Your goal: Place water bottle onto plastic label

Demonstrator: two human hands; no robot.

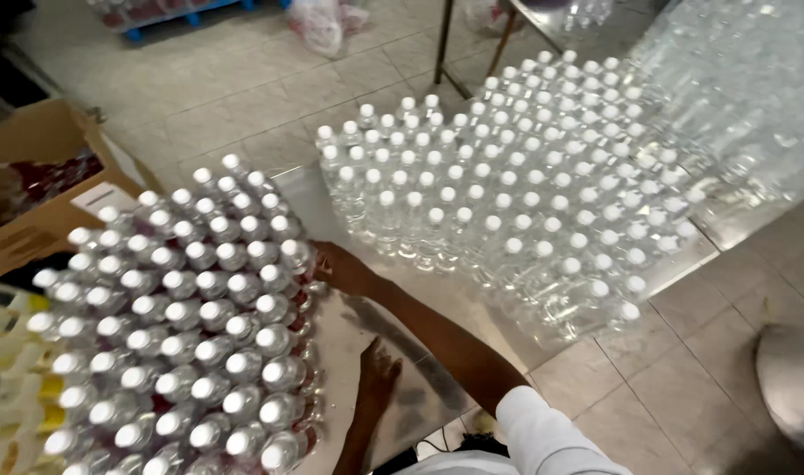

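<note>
A dense cluster of clear bottles with white caps and red labels [182, 325] stands at the left. My right hand [340, 268] reaches across to the cluster's right edge and touches the outer bottle [298, 257]; its fingertips are hidden behind that bottle. My left hand [377, 368] lies flat, fingers apart, on the pale shiny sheet [349, 321] between the two groups and holds nothing. A second, larger group of clear white-capped bottles [516, 185] stands to the right of both hands.
An open cardboard box [41, 176] sits at the far left. Wrapped packs of bottles [745, 97] fill the upper right. Metal table legs [443, 44] and a plastic bag [318, 22] stand at the top on the tiled floor [235, 97]. A pale sack [793, 378] lies at the lower right.
</note>
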